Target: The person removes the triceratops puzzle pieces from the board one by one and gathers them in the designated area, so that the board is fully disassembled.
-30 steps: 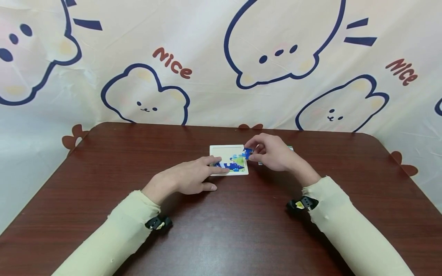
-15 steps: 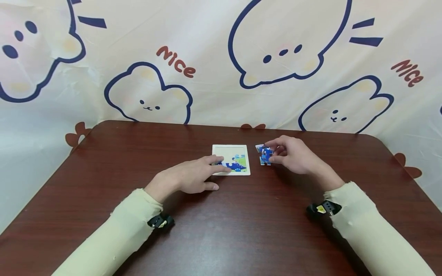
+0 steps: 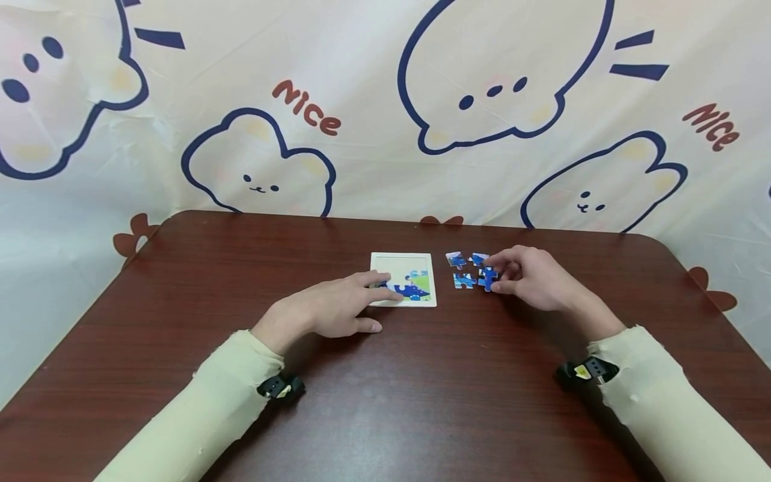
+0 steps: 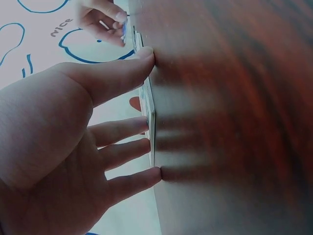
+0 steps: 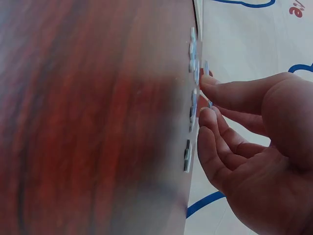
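My left hand lies with extended fingers over the left side of a white puzzle tray, and some fingertips press on it. The thumb touches the tabletop in front. Within the tray, a dark blue and green picture is partly assembled in the lower right; the fingers hide some of it. To the tray's right, my right hand pinches a blue puzzle piece between thumb and fingers, just above the table in the right wrist view. Other loose puzzle pieces lie beside it.
The brown wooden table has rounded far corners. Behind it hangs a pale curtain printed with cartoon outlines. Each wrist wears a black strap by a pale green sleeve.
My right hand has moved right, away from the tray, with the blue puzzle piece. Loose pieces it had covered now show. The left hand stays on the tray.
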`<state>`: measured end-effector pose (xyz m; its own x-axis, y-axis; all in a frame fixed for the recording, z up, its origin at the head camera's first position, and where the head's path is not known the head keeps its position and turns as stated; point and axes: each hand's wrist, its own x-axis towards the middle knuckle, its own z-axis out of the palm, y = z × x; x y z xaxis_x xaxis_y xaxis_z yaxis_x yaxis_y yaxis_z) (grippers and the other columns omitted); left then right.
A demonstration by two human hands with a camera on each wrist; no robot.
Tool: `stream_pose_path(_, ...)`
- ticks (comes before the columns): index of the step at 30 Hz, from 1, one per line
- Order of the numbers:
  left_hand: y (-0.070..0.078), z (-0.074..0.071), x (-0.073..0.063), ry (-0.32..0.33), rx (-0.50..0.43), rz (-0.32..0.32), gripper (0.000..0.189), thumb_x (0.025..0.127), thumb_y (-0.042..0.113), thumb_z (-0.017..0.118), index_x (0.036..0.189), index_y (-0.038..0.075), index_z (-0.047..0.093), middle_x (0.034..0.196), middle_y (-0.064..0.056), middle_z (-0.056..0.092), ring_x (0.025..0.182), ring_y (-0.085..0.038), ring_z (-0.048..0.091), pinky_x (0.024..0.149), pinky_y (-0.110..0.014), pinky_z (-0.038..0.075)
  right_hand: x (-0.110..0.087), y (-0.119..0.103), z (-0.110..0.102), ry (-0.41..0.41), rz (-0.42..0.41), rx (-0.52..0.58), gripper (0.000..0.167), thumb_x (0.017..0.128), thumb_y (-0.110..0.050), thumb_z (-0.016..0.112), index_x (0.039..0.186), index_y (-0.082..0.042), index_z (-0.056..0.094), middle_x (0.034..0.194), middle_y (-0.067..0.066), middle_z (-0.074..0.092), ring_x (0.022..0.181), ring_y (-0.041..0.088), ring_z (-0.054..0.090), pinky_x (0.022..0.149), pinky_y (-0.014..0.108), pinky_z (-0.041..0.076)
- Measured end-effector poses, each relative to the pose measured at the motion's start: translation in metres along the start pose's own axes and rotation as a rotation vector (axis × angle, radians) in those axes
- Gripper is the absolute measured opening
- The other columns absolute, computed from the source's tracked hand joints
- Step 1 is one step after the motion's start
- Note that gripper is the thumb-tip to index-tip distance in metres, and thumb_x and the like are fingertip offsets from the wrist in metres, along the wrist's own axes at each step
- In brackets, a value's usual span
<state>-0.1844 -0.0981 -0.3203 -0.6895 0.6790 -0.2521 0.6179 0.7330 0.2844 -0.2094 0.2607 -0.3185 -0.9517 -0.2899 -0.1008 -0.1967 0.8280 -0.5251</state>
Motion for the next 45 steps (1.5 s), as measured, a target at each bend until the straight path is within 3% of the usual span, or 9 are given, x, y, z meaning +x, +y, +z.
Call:
stream_pose_path(10, 0.000, -0.001, 0.000, 0.001, -0.005, 0.012, 0.059, 0.104, 0.032, 0.070, 0.159, 0.028, 0.051, 0.176, -0.012, 0.029, 0.161, -0.035, 0.033, 0.125, -0.055, 0.040, 0.000, 0.006, 0.002, -0.023, 0.010, -0.017, 0.033, 0.094, -0.009, 0.080, 0.126, -0.005, 0.074, 0.105, 0.010, 0.070, 0.093, 0.024, 0.060, 0.079, 0.033, 0.053)
stream_pose_path(24, 0.000, 0.001, 0.000, 0.008, 0.010, 0.008, 0.059, 0.104, 0.034, 0.070, 0.159, 0.028, 0.050, 0.175, -0.012, 0.030, 0.160, -0.035, 0.035, 0.124, -0.056, 0.041, 0.003, 0.001, 0.003, -0.001, 0.015, -0.020, 0.033, 0.094, -0.010, 0.080, 0.126, -0.006, 0.074, 0.104, 0.011, 0.070, 0.090, 0.023, 0.060, 0.078, 0.033, 0.052)
stream_pose_path(34, 0.011, -0.004, 0.003, 0.024, 0.030, 0.043, 0.059, 0.105, 0.034, 0.067, 0.161, 0.028, 0.048, 0.175, -0.012, 0.031, 0.159, -0.036, 0.037, 0.122, -0.059, 0.042, 0.015, -0.023, 0.012, 0.017, -0.032, 0.009, 0.030, 0.094, -0.015, 0.080, 0.123, -0.009, 0.074, 0.110, 0.012, 0.069, 0.087, 0.024, 0.059, 0.071, 0.033, 0.053)
stream_pose_path(45, 0.023, -0.002, 0.013, -0.014, 0.035, 0.053, 0.064, 0.106, 0.039, 0.065, 0.164, 0.028, 0.042, 0.177, -0.011, 0.025, 0.159, -0.036, 0.036, 0.125, -0.055, 0.039, 0.037, -0.060, 0.036, -0.021, -0.108, 0.023, 0.031, 0.094, -0.014, 0.081, 0.124, -0.010, 0.074, 0.114, 0.010, 0.069, 0.085, 0.020, 0.062, 0.075, 0.031, 0.053)
